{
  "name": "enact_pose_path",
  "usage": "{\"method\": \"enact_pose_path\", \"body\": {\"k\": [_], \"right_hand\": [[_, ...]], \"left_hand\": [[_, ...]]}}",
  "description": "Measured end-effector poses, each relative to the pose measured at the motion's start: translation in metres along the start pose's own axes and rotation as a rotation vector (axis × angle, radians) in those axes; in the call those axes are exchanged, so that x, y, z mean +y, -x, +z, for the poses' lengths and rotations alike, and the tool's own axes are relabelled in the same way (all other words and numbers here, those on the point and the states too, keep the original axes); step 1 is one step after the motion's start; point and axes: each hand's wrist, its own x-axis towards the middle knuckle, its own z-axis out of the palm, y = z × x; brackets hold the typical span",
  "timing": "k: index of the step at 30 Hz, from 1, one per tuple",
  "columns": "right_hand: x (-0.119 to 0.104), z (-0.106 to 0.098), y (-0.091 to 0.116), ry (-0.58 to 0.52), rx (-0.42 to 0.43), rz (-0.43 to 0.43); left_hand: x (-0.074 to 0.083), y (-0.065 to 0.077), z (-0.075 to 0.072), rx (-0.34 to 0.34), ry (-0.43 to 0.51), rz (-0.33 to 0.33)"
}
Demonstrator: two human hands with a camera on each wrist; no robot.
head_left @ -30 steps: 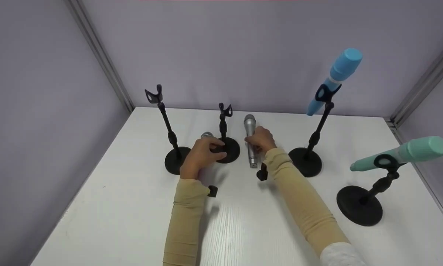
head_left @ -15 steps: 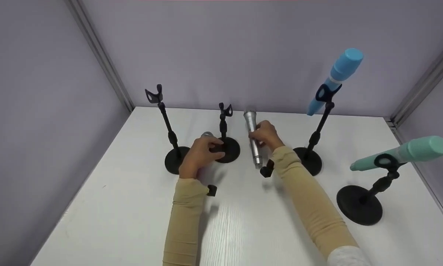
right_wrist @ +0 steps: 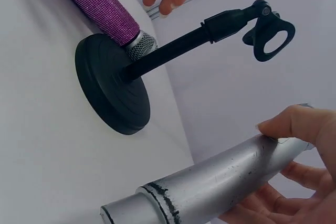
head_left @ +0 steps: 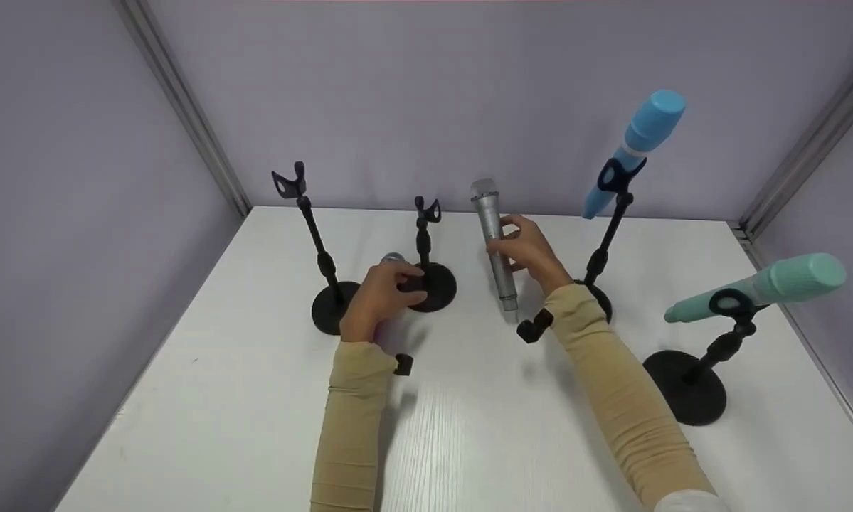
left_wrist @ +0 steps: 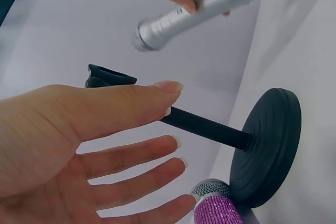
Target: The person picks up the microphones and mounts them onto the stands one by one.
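Note:
My right hand (head_left: 529,250) grips a silver microphone (head_left: 496,245) by its body, thumb on one side and fingers on the other. The microphone is raised off the table and tilted, its mesh head pointing away from me. My left hand (head_left: 378,297) is held beside a short black microphone stand (head_left: 437,288), with fingers spread and nothing held. In the left wrist view its thumb overlaps the stand's pole; contact cannot be told. A glittery purple microphone (right_wrist: 100,9) lies on the table by the stand's round base, mostly hidden under my left hand in the head view.
A taller black stand (head_left: 335,309) with a bare clip stands at left. To the right, one stand (head_left: 597,267) carries a blue microphone (head_left: 639,142), and another stand (head_left: 686,387) nearer me carries a green microphone (head_left: 767,288). Walls rise behind and beside the white table (head_left: 241,398).
My right hand has lifted the silver microphone off the table and drawn it slightly right, tilting it. My left hand has stayed nearly still. The head view has shifted a little.

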Motion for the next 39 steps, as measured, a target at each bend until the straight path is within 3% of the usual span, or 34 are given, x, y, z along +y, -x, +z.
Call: {"method": "enact_pose_path", "body": {"k": [10, 17, 24, 33, 39], "right_hand": [[-0.002, -0.011, 0.023, 0.011, 0.011, -0.160], [0.007, -0.018, 0.044, -0.046, -0.028, -0.257], [0.023, -0.025, 0.059, -0.159, -0.146, -0.278], [0.031, -0.029, 0.075, -0.239, -0.210, -0.317], [0.030, -0.028, 0.081, -0.220, -0.256, -0.347]], "left_hand": [[-0.008, -0.002, -0.001, 0.010, 0.036, -0.002], [-0.013, -0.005, -0.001, 0.035, 0.026, -0.007], [-0.017, -0.006, -0.001, 0.084, 0.052, -0.034], [-0.021, -0.013, 0.002, 0.144, 0.095, -0.041], [-0.027, -0.017, 0.012, 0.182, 0.124, -0.007]]}}
